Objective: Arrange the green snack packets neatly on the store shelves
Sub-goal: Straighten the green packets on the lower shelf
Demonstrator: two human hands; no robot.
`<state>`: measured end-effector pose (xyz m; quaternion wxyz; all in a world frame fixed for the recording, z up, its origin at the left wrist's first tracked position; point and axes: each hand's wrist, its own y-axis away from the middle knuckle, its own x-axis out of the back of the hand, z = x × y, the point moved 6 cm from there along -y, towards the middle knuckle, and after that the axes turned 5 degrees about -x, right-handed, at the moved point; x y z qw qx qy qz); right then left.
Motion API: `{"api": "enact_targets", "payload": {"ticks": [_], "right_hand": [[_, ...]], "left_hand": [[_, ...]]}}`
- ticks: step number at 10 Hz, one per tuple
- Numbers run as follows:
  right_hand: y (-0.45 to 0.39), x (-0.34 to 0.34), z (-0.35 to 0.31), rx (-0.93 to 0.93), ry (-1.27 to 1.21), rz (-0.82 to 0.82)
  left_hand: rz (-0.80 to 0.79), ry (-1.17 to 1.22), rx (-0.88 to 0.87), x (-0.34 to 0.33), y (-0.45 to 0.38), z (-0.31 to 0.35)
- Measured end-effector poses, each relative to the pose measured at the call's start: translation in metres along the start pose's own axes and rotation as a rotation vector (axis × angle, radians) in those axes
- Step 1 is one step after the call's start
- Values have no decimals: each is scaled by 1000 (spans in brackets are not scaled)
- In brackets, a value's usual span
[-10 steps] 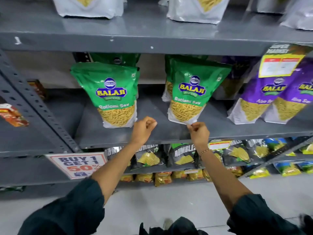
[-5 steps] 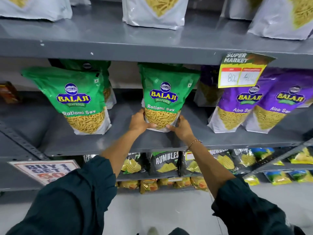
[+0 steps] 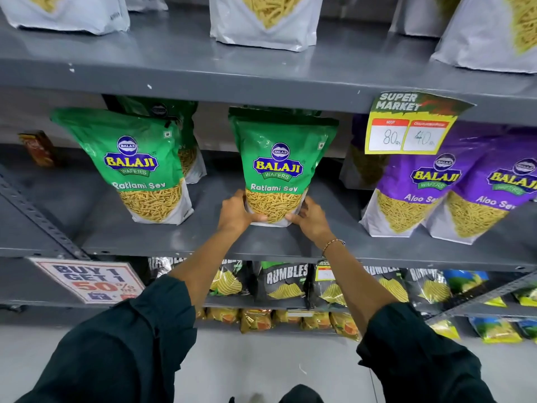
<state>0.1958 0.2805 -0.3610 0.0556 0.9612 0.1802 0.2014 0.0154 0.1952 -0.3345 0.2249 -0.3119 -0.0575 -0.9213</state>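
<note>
Head view: my left hand (image 3: 236,212) and right hand (image 3: 311,219) clasp the base of a green packet (image 3: 280,167) on the grey middle shelf (image 3: 203,237). The packet stands upright, long axis vertical, printed face toward me, its top just under the shelf above. My fingers (image 3: 293,218) hold its two bottom corners: the left hand wraps the lower left edge with the thumb across the front, and the right hand cups the lower right edge, so the packet sits between both palms with its base touching the shelf. A beaded bracelet (image 3: 334,244) circles my right wrist.

A second green packet (image 3: 133,167) stands well apart to the left, leaning slightly, with another green one (image 3: 186,132) behind it. Purple packets (image 3: 430,193) stand to the right under a yellow price tag (image 3: 406,126). White packets (image 3: 264,21) line the top shelf. Below, dark chip bags (image 3: 284,282) fill the lower shelf beside an offer sign (image 3: 90,282).
</note>
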Motion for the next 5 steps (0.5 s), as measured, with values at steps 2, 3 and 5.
{"api": "enact_targets", "payload": {"ticks": [2, 3, 5], "right_hand": [[0, 1, 1, 7, 24, -22], [4, 0, 0, 12, 30, -12], [22, -1, -5, 29, 54, 9]], "left_hand": [[-8, 4, 15, -1, 3, 0], [-19, 14, 34, -1, 7, 3], [-107, 32, 44, -12, 15, 6]]}}
